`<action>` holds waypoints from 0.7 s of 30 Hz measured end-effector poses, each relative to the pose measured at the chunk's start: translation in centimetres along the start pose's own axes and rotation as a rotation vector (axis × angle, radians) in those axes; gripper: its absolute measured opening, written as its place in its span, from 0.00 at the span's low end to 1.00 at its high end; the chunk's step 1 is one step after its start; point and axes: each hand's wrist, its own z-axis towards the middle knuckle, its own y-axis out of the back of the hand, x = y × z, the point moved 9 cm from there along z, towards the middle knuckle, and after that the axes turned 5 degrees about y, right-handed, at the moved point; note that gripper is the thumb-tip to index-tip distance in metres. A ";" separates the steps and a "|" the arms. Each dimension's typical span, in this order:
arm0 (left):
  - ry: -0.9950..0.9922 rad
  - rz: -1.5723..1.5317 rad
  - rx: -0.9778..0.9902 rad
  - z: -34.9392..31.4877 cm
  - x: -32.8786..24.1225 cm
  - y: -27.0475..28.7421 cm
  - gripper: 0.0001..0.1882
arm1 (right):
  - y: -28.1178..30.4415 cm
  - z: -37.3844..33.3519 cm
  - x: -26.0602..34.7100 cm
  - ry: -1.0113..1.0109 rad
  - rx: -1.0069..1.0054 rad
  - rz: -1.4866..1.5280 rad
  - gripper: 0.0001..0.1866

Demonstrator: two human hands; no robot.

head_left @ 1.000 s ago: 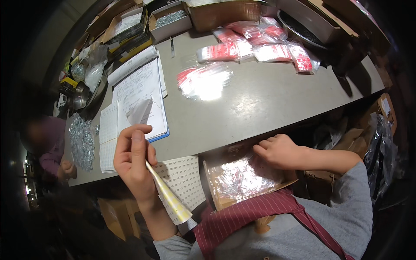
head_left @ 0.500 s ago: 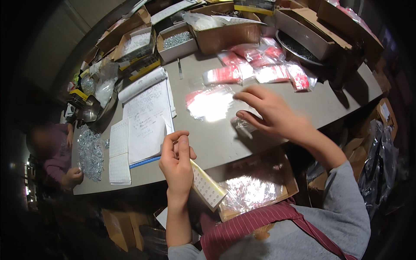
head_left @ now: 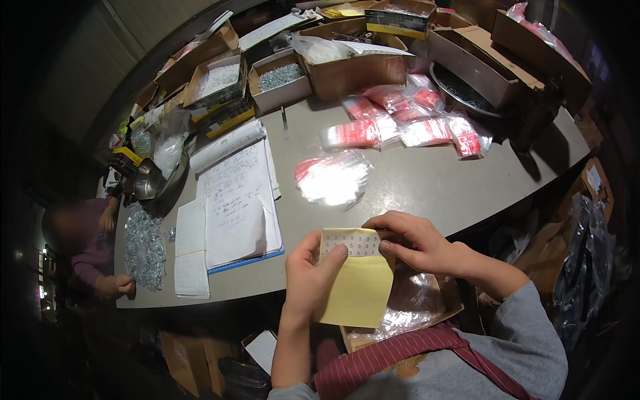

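Between my two hands is a sticker sheet (head_left: 355,288) with rows of small printed round labels along its top and a yellow backing hanging below. My left hand (head_left: 308,275) grips its left side, thumb lying on the front. At the upper right corner, my right hand (head_left: 421,244) pinches the sheet between thumb and fingers. Beyond the hands, a shiny pile of small clear plastic bags (head_left: 333,179) with red print lies on the table (head_left: 267,300). Under the sheet, near my lap, an open cardboard box (head_left: 453,300) holds more clear bags.
An open notebook (head_left: 233,193) and a small paper pad (head_left: 192,273) lie to the left, near a bag of metal screws (head_left: 144,247). Boxes of hardware (head_left: 280,79) line the back, beside red-printed packets (head_left: 427,131). A person (head_left: 87,233) is at the far left.
My right hand has left the pile of bags, come back toward me and taken hold of the sticker sheet. My left hand has moved right, turning the sheet up to face me.
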 end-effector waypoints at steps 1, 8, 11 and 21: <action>-0.005 -0.023 0.004 0.1 0.2 -0.1 0.13 | 0.2 0.1 0.0 0.005 -0.009 -0.029 0.29; -0.081 0.096 -0.107 0.6 0.0 0.8 0.12 | 0.5 1.7 1.4 0.085 -0.003 -0.281 0.30; -0.063 -0.028 -0.161 0.5 0.9 1.8 0.11 | 0.8 1.7 0.8 0.050 -0.067 -0.165 0.33; -0.069 -0.252 0.081 -0.1 -1.2 0.7 0.20 | 1.4 0.9 1.5 0.124 -0.124 -0.017 0.21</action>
